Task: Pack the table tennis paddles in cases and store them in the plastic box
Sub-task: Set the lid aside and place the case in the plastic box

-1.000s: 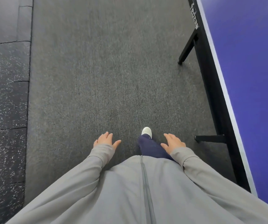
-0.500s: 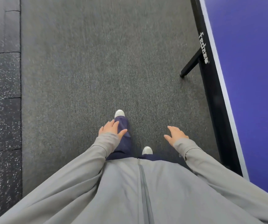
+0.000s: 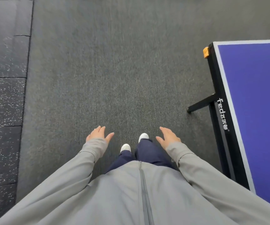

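Head-worn view, steeply down, floorward

sports room — blue table tennis table (image 3: 257, 101) | speckled rubber mats (image 3: 1, 101) | grey carpet (image 3: 108, 78)

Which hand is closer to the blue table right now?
The right hand: it hangs open on the side where the table stands. The left hand, also open and empty, is over the carpet, farther off.

Both hands hang empty over grey carpet (image 3: 111, 75), fingers spread: left hand (image 3: 98, 133) at 7 o'clock, right hand (image 3: 169, 137) at 5. White shoes (image 3: 143, 136) show between them. A blue surface (image 3: 254, 98) with an orange corner cap (image 3: 205, 52) lies at 3 o'clock, speckled mats (image 3: 2, 98) at 9.
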`<state>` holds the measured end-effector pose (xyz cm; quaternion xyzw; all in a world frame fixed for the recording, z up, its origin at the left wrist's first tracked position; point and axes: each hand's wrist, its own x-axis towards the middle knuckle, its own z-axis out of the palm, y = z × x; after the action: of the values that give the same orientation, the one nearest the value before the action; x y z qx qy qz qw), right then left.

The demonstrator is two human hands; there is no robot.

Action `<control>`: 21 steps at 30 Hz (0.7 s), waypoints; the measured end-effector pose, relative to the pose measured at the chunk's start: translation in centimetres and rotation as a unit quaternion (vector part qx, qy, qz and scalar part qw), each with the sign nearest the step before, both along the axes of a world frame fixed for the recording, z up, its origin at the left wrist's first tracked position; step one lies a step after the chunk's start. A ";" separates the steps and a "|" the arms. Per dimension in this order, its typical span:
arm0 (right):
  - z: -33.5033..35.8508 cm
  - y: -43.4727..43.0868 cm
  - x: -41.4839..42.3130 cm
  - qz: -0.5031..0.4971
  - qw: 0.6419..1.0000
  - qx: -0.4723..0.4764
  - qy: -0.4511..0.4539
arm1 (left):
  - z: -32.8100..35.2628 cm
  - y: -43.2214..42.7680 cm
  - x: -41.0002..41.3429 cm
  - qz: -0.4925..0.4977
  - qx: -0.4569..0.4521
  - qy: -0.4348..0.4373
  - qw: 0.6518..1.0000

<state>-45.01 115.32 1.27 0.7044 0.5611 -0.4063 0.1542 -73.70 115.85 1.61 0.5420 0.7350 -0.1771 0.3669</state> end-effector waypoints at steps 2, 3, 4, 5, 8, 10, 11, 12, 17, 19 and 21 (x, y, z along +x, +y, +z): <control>-0.2 3.1 0.5 -0.015 1.000 -0.003 0.000 | -0.2 2.7 0.0 0.002 -0.008 0.001 1.000; -0.5 4.6 1.1 -0.023 1.000 -0.007 -0.002 | -0.4 4.2 0.2 0.003 -0.013 0.002 1.000; -0.8 6.1 1.7 -0.032 0.999 -0.013 -0.004 | -0.6 5.7 0.6 0.003 -0.017 0.004 1.000; -1.1 7.7 2.4 -0.041 0.999 -0.019 -0.007 | -0.8 7.3 1.1 0.003 -0.022 0.007 1.000; -2.1 13.1 4.8 -0.064 0.997 -0.034 -0.010 | -1.2 13.1 3.0 -0.014 -0.033 0.019 0.999; -2.4 17.1 6.5 -0.071 0.997 -0.037 -0.008 | -1.1 17.9 4.7 -0.029 -0.033 0.023 0.999; -2.4 19.1 7.3 -0.074 0.996 -0.038 -0.008 | -0.8 20.4 5.6 -0.035 -0.029 0.024 0.999; -2.2 21.0 8.1 -0.078 0.996 -0.040 -0.008 | -0.4 22.9 6.6 -0.041 -0.022 0.023 0.999; -1.3 30.7 11.6 -0.056 0.998 -0.033 -0.014 | 1.3 35.5 12.0 -0.084 0.044 0.005 0.995; -0.9 34.1 12.3 -0.054 0.998 -0.028 -0.012 | 1.5 39.6 14.1 -0.102 0.055 -0.004 0.993; -0.8 37.0 12.9 -0.057 0.998 -0.019 -0.011 | 1.6 43.1 15.8 -0.122 0.064 -0.007 0.990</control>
<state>-32.13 152.36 0.50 0.7366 0.5106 -0.4173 0.1505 -57.87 158.97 3.16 0.6514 0.6704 -0.1691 0.3123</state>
